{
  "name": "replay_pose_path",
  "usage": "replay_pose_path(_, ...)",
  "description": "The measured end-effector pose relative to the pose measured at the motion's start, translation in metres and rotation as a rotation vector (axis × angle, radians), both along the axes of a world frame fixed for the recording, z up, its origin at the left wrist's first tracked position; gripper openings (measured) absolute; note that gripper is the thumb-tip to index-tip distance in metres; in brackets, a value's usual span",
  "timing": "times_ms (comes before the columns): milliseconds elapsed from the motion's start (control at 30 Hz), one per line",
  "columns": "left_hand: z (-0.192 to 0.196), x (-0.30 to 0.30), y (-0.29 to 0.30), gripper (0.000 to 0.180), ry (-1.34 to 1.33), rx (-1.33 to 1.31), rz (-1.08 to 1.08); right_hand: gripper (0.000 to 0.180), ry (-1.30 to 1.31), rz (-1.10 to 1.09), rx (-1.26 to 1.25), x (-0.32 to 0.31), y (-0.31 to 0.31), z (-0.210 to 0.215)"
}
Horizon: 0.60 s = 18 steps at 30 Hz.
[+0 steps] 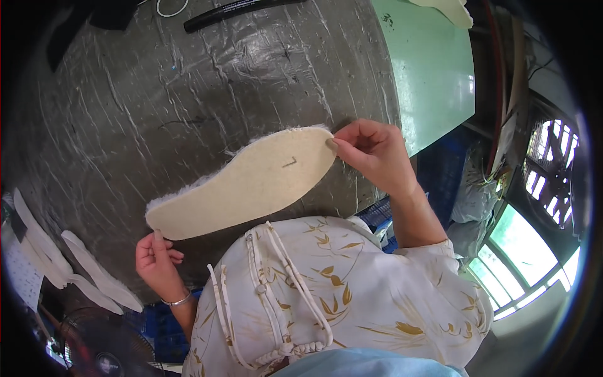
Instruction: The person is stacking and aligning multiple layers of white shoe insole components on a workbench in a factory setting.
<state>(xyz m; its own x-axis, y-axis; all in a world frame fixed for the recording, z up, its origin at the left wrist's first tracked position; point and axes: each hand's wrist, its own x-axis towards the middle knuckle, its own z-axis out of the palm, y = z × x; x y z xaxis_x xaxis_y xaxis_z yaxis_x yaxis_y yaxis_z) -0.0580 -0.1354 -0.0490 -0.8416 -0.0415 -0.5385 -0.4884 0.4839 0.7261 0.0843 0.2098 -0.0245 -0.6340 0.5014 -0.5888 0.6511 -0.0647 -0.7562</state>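
Observation:
A cream shoe insole [245, 185] with white fluffy edging is held up over the dark table, its smooth face toward me and a small pen mark near the wide end. My right hand [377, 154] pinches the tip of the wide end between thumb and forefinger. At the narrow heel end, my left hand [159, 261] is closed with its thumb against the insole's lower edge; a bracelet sits on that wrist. The fluffy underside is mostly hidden.
Plastic film covers the dark table [188, 94]. A black marker-like stick [242, 12] lies at its far edge. To the right is a pale green board [433, 69]. More white insoles [100, 270] lie at the left, above a fan [107, 345]. Blue crates [377, 213] stand below.

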Motion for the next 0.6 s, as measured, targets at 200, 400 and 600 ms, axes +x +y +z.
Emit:
replay_pose_path(200,-0.006,0.001,0.0,0.017,0.033,0.008,0.011,0.013,0.005,0.04,0.143,-0.002,-0.007,-0.003)
replay_pose_path(400,-0.007,0.001,0.012,0.024,0.143,0.071,0.053,0.025,0.145,0.107,0.317,0.003,-0.003,-0.008)
replay_pose_path(600,-0.01,0.012,0.007,0.027,0.324,0.085,-0.031,0.023,0.227,0.336,0.541,0.004,0.005,-0.007)
